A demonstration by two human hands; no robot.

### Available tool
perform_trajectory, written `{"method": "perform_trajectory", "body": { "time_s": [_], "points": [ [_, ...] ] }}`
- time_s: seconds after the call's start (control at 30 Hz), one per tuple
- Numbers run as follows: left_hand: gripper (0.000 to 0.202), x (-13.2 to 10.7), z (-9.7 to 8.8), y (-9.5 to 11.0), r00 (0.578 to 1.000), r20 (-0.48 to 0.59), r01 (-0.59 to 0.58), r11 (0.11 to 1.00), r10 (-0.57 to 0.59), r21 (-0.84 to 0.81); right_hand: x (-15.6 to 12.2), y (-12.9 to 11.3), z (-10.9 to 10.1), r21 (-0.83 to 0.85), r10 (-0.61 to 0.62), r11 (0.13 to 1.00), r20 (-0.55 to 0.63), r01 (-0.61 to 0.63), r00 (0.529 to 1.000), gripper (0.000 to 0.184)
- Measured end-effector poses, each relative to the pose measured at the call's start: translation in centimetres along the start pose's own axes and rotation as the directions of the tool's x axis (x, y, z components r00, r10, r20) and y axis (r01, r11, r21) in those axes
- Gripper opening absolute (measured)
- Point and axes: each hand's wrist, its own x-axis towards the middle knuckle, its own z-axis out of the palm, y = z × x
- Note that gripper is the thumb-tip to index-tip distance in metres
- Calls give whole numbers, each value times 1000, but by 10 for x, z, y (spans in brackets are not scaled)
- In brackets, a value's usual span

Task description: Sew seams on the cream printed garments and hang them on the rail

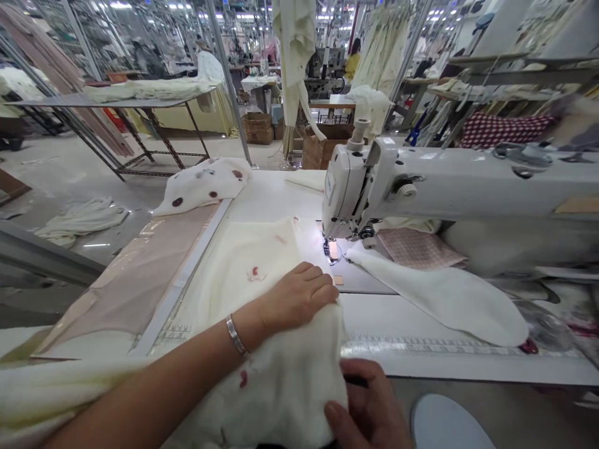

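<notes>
A cream fleecy cloth (281,368) with small red and brown marks lies over the front of the sewing table and hangs down toward me. My left hand (302,296), a silver bracelet at its wrist, is closed on the cloth's right edge with curled fingers. Lower on that same edge, my right hand (369,405) holds the cloth between thumb and fingers. Beyond both hands is the white sewing machine (355,181), its needle area (333,251) lit. The cloth's edge is left of and nearer to me than the needle.
Right of the needle lies a white cloth piece (449,299), beside pink checked fabric (416,247). A ruler strip (412,345) runs along the table's front. Spotted white fabric (206,184) rests at the back left. A round pale surface (449,424) is below the front edge.
</notes>
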Motion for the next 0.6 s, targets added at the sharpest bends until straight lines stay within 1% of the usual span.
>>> {"method": "perform_trajectory", "body": {
  "time_s": [0.03, 0.07, 0.1, 0.13, 0.17, 0.2, 0.23, 0.3, 0.37, 0.43, 0.5, 0.6],
  "points": [
    [19, 0, -3, 0, 999, 38, 17, 1000, -17, -6, 6, -6, -8, -202, -185, 960, 56, 192, 981, 41],
    [19, 1, -6, 0, 996, 76, 39, 999, -38, -14, 13, -12, -16, -387, -348, 842, 146, 377, 926, 43],
    [19, 2, -10, 0, 991, 115, 68, 997, -65, -21, 20, -18, -24, -527, -463, 672, 249, 520, 851, 43],
    [18, 4, -13, 0, 984, 151, 102, 994, -97, -29, 28, -22, -31, -615, -536, 502, 330, 608, 777, 40],
    [17, 6, -16, 0, 973, 187, 144, 989, -134, -38, 34, -26, -36, -665, -578, 373, 378, 647, 723, 35],
    [15, 9, -20, -1, 957, 228, 194, 980, -179, -47, 39, -27, -39, -692, -599, 303, 396, 655, 696, 31],
    [14, 12, -22, -1, 937, 268, 248, 967, -225, -55, 43, -27, -41, -705, -614, 277, 393, 653, 685, 28],
    [12, 19, -25, -1, 892, 338, 339, 939, -301, -57, 47, -23, -42, -692, -621, 281, 398, 666, 675, 25],
    [12, 25, -25, 0, 861, 373, 387, 921, -345, -40, 48, -19, -41, -657, -623, 291, 421, 695, 659, 24],
    [12, 29, -22, 0, 850, 376, 405, 914, -369, -19, 49, -17, -42, -648, -629, 280, 433, 708, 645, 23],
    [12, 31, -19, 1, 841, 380, 418, 909, -384, -6, 51, -18, -44, -672, -631, 260, 426, 694, 648, 23],
    [11, 31, -16, 2, 838, 381, 421, 907, -391, 5, 52, -17, -47, -707, -596, 273, 409, 653, 692, 25]
  ]
}}
